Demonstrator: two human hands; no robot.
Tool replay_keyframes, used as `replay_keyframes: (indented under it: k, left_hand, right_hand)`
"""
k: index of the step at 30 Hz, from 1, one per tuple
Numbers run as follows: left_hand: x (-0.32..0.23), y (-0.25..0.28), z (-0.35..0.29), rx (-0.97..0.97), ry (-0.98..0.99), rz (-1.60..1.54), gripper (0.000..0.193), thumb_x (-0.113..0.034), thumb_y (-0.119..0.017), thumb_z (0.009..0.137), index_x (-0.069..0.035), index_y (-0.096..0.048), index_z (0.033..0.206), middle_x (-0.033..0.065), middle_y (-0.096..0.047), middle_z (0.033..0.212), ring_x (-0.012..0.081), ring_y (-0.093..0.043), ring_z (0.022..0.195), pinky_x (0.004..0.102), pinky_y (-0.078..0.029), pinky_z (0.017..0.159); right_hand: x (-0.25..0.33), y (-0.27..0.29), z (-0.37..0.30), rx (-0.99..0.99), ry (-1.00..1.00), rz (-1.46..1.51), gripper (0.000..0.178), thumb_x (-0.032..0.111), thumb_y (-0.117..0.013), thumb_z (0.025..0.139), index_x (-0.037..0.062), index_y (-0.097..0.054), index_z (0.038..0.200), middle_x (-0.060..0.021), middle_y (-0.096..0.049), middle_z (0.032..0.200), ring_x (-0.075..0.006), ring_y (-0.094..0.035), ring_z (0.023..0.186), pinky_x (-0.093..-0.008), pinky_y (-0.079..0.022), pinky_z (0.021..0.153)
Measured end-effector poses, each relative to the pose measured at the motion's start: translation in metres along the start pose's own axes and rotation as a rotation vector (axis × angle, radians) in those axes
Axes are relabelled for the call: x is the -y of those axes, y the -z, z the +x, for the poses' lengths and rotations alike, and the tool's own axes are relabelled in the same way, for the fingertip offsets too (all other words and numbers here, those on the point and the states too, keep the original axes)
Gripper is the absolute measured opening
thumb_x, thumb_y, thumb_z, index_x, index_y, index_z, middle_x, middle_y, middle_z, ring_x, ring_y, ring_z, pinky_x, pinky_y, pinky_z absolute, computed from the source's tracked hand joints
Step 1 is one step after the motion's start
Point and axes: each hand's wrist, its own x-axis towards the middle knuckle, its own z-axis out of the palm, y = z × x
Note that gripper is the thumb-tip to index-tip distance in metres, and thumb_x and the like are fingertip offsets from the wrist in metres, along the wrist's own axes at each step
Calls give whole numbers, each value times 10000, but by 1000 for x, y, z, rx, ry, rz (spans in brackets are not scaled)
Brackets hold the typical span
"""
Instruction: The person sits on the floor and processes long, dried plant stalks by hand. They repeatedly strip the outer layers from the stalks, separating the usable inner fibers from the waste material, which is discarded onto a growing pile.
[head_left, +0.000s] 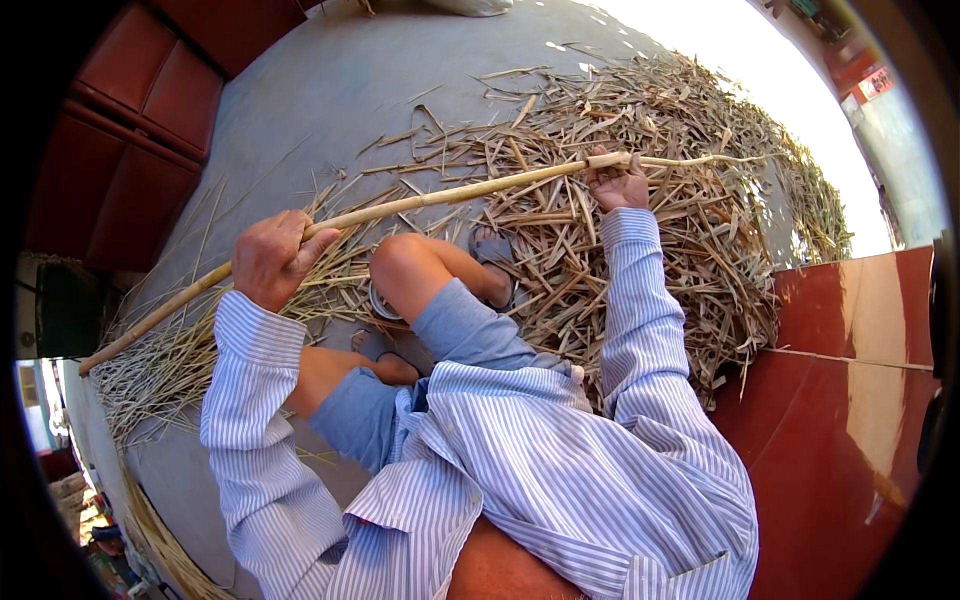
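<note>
A long, pale yellow reed stalk (440, 196) stretches across in front of me, its thick end low at the left and its thin, wavy tip at the right. My left hand (272, 258) is wrapped round the thicker part, with the thumb lying along it. Farther right, my right hand (618, 184) grips the thinner part from below, fingers curled up around it. Beneath the right hand spreads a large heap of dry leaf sheaths (560, 235). Under the left forearm lies a bundle of thin stripped stalks (165, 385) on the ground.
A dark red padded seat (150, 130) stands at the far left. Glossy red panels (830, 400) lie at the right, beside the heap. My sandalled feet (492, 258) rest on the grey floor (330, 100) between the heap and the stalks. A pale sack (475, 5) shows at the top edge.
</note>
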Motion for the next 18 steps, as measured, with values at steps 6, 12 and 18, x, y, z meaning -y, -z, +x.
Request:
replay_keyframes:
  k: [6,12,18]
  left_hand:
    - [3,5,-7,126,125,-104,342,-370,-671,843,-49,-589,755,131,-565,673,324,-567,615,418,-438,564]
    - [-33,-49,19,54,-95,-22,288,-333,-658,850,-50,-610,876,109,-616,779,297,-612,752,416,-473,650]
    - [-19,-66,30,76,-75,262,78,-91,-615,797,-78,-538,798,100,-630,751,279,-650,687,391,-519,614]
  right_hand:
    - [-9,26,20,244,-55,-202,315,215,-598,943,2,-569,1174,-99,-647,1098,-215,-624,1017,-351,-554,861]
    - [-54,14,-2,249,-46,-281,251,208,-599,951,29,-575,1126,-83,-665,1064,-181,-638,939,-326,-569,790]
    - [-57,-10,-20,138,61,-377,192,257,-681,905,91,-595,948,-35,-645,796,-147,-635,716,-285,-541,617]
